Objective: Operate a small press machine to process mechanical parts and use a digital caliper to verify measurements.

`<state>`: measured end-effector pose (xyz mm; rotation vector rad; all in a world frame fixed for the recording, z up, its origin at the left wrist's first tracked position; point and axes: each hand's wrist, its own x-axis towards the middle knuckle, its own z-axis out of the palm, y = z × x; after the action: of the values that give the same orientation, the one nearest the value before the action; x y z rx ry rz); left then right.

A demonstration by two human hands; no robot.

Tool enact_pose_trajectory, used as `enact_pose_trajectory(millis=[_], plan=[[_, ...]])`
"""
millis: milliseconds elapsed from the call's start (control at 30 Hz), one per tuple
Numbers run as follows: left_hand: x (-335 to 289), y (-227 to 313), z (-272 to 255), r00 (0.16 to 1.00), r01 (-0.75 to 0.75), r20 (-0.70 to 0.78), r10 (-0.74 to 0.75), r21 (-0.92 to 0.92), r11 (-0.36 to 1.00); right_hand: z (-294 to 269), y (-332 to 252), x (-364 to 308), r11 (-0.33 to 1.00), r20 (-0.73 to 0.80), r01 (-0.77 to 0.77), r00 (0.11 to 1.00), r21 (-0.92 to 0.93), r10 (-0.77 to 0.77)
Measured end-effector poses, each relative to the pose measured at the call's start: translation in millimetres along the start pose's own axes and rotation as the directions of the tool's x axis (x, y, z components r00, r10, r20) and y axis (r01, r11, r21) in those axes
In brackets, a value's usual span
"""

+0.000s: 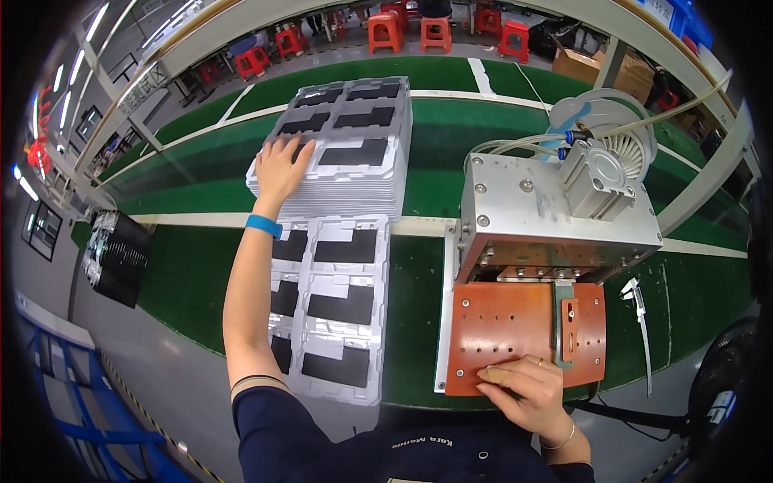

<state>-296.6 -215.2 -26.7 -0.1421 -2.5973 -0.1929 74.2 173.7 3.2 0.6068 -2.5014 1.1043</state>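
Observation:
My left hand [279,167] reaches over the top of a tall stack of clear plastic trays [378,177], fingers spread at a black flat piece in the near left compartment. Whether the fingertips touch that piece cannot be told. Nearer to me lies another clear plastic tray [385,314], with black flat pieces [342,309] in its compartments, each with a pale notch area at its upper edge. My right hand [531,394] pinches a small tan block-like piece [493,375] over the front edge of an orange plate [515,326] under the metal press.
The silver pneumatic press [547,193] with hoses stands behind the orange plate. A white reel [624,145] is beyond it, a caliper [636,302] to its right. A bundle of black sheets [117,256] sits at the far left. A slanted frame post [708,181] rises at right.

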Motion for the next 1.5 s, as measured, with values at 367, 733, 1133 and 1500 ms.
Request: enact_pose_trajectory(millis=[367, 733, 1133, 1500], plan=[[-133.3, -35.0, -40.3, 0.989, -0.131, 0.051, 0.138, -0.108, 0.985, 3.5, -1.5, -7.0, 1.0, -0.028, -0.003, 1.0, 0.001, 0.003], [-137.8, -53.6, -13.2, 0.969, -0.245, -0.033, 0.243, -0.118, 0.962, -4.5, 2.1, -20.4, 0.957, -0.037, -0.167, 0.983, 0.239, 0.181], [-188.7, 180.5, -175.0, 0.824, -0.093, 0.366, 0.432, -0.666, 0.74, -80.0, 22.9, -75.2, 0.963, -0.393, -0.189, 0.885, 0.191, 0.251], [-213.1, 278.4, -150.2, 0.77, -0.474, 0.042, 0.636, -0.631, 0.615, -76.8, 41.8, -13.7, 0.974, -0.063, -0.018, 0.998, -0.225, 0.003]])
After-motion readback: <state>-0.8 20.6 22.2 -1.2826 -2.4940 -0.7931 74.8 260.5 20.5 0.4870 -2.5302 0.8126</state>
